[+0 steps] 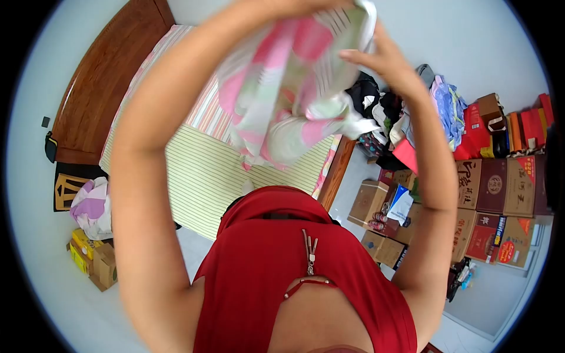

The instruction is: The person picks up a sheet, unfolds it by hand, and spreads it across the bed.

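Observation:
A thin cloth (294,88) patterned in pink, white and pale green hangs bunched in the air in front of me, its lower folds blurred. At the top edge of the view, my left hand (309,5) is closed on the cloth's upper part; its fingertips are partly cut off. On the other side, my right hand (393,62) is beside the cloth's white edge. Its thumb stretches out over the fabric, apart from the fingers, which are partly out of sight. Below the cloth is the bed, with a striped green mat (206,176) on it.
A wooden headboard (109,76) stands at the left. Clothes (447,109) are piled beyond the bed's right side. Stacked cardboard boxes (494,185) line the right wall, with more boxes on the floor. A purple-and-white bundle (94,206) and a yellow box (84,244) sit lower left.

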Action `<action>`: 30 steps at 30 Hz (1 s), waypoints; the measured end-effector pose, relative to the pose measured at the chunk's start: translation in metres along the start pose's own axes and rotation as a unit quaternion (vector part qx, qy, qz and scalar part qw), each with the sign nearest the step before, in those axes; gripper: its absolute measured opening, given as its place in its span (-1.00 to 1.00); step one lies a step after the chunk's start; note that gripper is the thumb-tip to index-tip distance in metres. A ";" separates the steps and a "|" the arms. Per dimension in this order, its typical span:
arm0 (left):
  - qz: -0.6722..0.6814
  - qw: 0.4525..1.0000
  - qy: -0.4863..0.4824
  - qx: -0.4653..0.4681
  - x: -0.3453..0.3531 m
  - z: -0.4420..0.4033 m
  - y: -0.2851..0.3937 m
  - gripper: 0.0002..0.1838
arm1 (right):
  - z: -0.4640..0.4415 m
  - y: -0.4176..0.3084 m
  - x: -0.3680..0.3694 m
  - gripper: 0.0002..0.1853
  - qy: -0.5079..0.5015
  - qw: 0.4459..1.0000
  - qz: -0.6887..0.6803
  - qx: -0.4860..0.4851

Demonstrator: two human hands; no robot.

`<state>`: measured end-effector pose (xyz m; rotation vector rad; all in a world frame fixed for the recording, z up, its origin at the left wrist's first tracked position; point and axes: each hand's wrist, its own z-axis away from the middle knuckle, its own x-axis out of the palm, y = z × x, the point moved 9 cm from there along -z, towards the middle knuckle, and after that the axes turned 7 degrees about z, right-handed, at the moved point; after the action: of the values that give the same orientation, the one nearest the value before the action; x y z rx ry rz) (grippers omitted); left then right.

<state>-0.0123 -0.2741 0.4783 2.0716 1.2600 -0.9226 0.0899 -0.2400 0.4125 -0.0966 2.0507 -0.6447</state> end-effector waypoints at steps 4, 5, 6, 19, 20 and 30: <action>0.146 0.988 0.033 -0.030 0.043 0.026 0.017 -0.76 | 0.002 0.053 0.062 -0.69 0.039 0.949 -0.252 0.186; 0.194 0.977 0.059 -0.070 0.053 0.039 0.009 -0.73 | 0.007 0.056 0.063 -0.73 0.068 0.937 -0.278 0.202; 0.238 0.961 0.085 -0.109 0.061 0.055 0.000 -0.69 | 0.010 0.059 0.063 -0.76 0.098 0.923 -0.303 0.215; 0.594 0.569 0.091 -0.561 0.222 0.263 -0.047 -0.67 | 0.021 0.091 0.010 -0.79 0.228 0.897 -0.295 0.236; 0.532 0.614 0.083 -0.577 0.208 0.266 -0.057 -0.70 | 0.026 0.106 0.003 -0.78 0.243 0.898 -0.280 0.239; 0.424 0.811 0.136 -0.379 0.104 0.158 -0.054 -0.82 | 0.047 0.080 0.071 -0.37 -0.066 0.994 -0.023 0.079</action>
<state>-0.0705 -0.3122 0.2944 1.7825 0.5105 0.2770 0.1040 -0.2129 0.2995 -0.0920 1.8681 -0.8061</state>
